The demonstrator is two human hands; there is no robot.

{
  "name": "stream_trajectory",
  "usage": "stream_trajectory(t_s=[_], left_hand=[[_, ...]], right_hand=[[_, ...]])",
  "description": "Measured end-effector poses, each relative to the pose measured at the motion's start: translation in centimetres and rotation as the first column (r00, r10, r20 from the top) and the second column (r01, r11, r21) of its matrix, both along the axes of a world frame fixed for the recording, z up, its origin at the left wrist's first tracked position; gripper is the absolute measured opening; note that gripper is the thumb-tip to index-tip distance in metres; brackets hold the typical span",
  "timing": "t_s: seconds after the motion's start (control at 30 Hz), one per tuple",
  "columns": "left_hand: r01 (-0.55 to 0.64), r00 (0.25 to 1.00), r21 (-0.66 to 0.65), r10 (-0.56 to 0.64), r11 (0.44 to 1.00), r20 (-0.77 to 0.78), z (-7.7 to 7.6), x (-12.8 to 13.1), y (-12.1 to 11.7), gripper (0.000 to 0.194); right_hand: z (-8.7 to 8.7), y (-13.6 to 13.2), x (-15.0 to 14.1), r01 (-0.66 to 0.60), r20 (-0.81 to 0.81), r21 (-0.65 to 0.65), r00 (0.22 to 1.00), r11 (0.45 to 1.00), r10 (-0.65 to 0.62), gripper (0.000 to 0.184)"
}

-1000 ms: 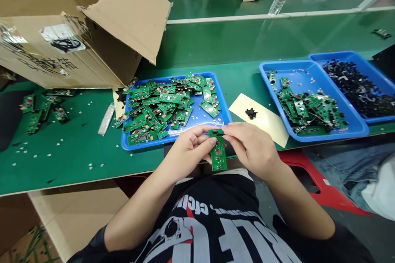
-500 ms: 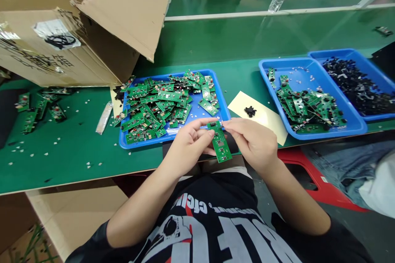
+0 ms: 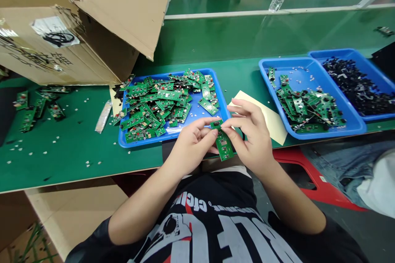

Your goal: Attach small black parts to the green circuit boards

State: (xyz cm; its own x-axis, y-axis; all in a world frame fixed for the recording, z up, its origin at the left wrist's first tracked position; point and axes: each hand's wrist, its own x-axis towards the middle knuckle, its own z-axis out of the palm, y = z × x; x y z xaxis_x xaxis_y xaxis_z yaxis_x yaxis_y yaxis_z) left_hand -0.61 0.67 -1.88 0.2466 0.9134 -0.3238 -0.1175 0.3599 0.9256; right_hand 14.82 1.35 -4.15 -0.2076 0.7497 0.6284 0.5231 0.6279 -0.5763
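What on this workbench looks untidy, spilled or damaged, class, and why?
Pale specks lie scattered over the green table, like spilled debris. Loose boards sit heaped at its left end, outside any tray. The cardboard box has a ragged, torn edge. The held board shows no obvious damage.

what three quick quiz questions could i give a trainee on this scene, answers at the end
1. True or false: only the right hand touches the held board.
2. Pick one. The far-right tray holds mostly:
a) green boards
b) black parts
c) yellow paper
3. How many blue trays are in view?

Key: 1. False, the left hand grips it too. 2. b. 3. Three.
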Motion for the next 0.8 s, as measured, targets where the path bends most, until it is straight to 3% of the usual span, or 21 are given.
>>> stream_trajectory(t_s=[0.57, 0.8], left_hand=[[-0.041, 0.998, 0.093, 0.044, 0.995, -0.036, -0.20, 0.20, -0.11, 0.029], [-0.069, 0.988, 0.193, 0.093, 0.979, -0.122, -0.38, 0.20, -0.13, 0.019]], right_hand=[[-0.17, 0.34, -0.59, 0.063, 0.030, 0.074, 0.997, 0.995, -0.065, 0.009], [-0.38, 0.00, -0.98, 0.115, 0.061, 0.211, 0.990, 0.971, -0.131, 0.013]])
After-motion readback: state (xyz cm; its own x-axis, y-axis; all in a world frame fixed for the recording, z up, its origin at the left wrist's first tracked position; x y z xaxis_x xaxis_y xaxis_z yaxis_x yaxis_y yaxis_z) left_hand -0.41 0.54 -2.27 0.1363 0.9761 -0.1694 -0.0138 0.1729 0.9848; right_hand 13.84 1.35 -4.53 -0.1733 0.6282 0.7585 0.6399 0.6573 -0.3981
